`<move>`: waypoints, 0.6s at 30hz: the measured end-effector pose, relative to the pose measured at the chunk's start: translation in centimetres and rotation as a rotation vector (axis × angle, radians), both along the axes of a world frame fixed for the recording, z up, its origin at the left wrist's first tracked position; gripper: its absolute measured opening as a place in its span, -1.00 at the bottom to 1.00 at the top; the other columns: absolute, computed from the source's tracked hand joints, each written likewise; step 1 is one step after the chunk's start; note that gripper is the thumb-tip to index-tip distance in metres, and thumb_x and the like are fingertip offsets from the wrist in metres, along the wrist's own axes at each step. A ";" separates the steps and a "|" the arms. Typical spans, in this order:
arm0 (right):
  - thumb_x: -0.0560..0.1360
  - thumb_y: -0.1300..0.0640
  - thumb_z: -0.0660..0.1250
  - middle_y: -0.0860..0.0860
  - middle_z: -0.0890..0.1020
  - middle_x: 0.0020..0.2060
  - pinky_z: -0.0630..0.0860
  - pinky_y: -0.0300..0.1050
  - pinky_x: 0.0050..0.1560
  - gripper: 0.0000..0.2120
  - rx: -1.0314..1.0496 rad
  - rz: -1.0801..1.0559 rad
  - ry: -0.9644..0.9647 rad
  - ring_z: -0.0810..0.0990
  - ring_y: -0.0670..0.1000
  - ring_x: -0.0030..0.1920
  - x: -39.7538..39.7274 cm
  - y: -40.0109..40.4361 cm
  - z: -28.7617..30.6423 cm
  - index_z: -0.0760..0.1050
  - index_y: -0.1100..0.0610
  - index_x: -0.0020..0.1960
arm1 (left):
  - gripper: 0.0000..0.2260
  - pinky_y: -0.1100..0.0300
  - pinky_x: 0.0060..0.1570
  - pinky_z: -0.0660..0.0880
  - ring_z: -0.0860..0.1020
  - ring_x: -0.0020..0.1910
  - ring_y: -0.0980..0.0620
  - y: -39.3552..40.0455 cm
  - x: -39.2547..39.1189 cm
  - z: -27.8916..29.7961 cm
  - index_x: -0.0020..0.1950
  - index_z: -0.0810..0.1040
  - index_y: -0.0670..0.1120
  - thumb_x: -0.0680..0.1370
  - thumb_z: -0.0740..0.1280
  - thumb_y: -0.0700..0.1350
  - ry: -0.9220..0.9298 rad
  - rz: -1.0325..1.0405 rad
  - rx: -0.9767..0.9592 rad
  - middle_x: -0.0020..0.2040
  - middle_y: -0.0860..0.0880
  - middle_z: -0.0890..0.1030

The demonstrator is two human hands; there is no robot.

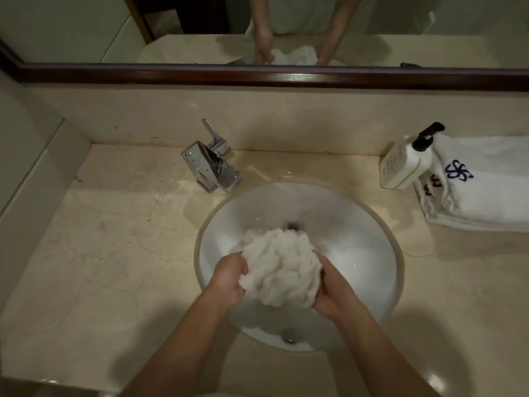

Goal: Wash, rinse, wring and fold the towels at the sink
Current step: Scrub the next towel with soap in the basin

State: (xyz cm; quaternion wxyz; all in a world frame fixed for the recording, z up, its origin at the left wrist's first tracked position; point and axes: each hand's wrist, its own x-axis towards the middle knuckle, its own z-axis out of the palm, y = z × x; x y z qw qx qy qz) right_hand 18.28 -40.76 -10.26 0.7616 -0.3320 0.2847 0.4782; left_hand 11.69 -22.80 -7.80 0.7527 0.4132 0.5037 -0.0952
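I see white towel point(282, 267) bunched over round sink point(372, 253), above drain. Left hand point(229, 277) and right hand point(333, 290) both grip it, fingers curled into cloth. Pump bottle point(400, 164) leans against folded towels point(481, 184) on counter point(114, 239), right of sink.

Hands: two, left hand point(229, 277) and right hand point(333, 290)
Bunched towel in hands: one, wet towel point(282, 266)
Folded towels on counter: one stack point(481, 184), exact number hard to tell
Sinks: one, sink point(357, 213)
Faucets: one, faucet point(211, 167)
Pump bottles: one, pump bottle point(403, 161)
Mirrors: one, mirror point(257, 24)
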 end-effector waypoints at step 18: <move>0.55 -0.21 0.14 0.13 0.68 -0.02 0.59 0.16 0.13 -0.53 -0.693 -0.007 -0.578 0.67 0.16 0.02 1.9 7.1 4.0 0.57 0.14 0.11 | -0.61 0.04 0.18 0.52 0.61 0.08 0.03 -5.0 2.0 3.6 0.26 0.59 -0.01 0.67 0.08 0.14 -0.176 -0.479 0.660 0.10 -0.01 0.66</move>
